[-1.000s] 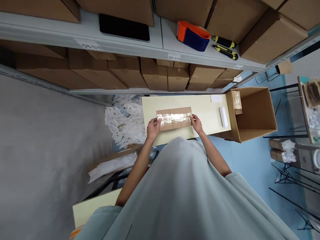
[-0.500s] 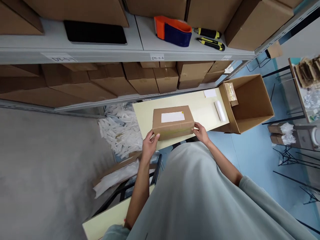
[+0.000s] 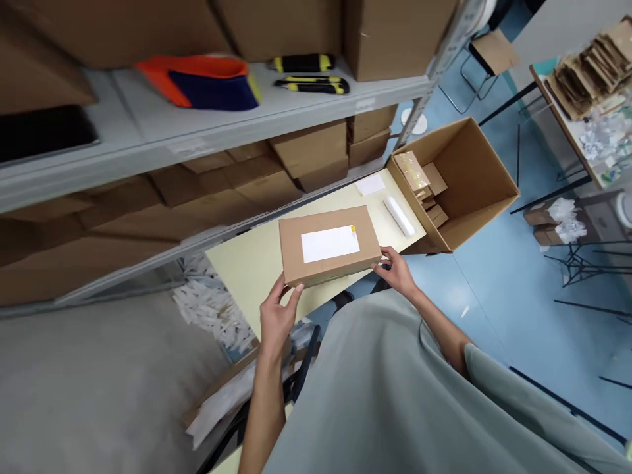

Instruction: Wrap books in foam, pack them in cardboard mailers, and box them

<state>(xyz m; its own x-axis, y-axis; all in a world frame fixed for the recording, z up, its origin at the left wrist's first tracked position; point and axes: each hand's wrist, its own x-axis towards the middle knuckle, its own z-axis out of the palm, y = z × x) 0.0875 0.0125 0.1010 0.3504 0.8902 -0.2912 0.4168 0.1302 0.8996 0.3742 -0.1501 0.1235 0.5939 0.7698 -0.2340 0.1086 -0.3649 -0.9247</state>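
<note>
A closed cardboard box (image 3: pixel 316 224) with a white label (image 3: pixel 330 245) on top is held between my two hands above the pale yellow table (image 3: pixel 237 263). My left hand (image 3: pixel 279 313) grips its near left corner, thumb on the near side. At the near right corner, my right hand (image 3: pixel 394 271) pinches the box with thumb and fingers. On the table beyond it lie a white roll (image 3: pixel 399 216) and a white paper slip (image 3: pixel 370 185).
At the table's right end stands a large open carton (image 3: pixel 481 178) with small boxes inside. A shelf (image 3: pixel 276 118) along the far side bears cartons, cutter knives (image 3: pixel 313 84) and an orange-blue tape dispenser (image 3: pixel 207 82). White scraps (image 3: pixel 212 313) lie below left.
The view has turned right and shows more inside the large carton. The labelled box now appears larger and its top faces me more, with both hands still on it.
</note>
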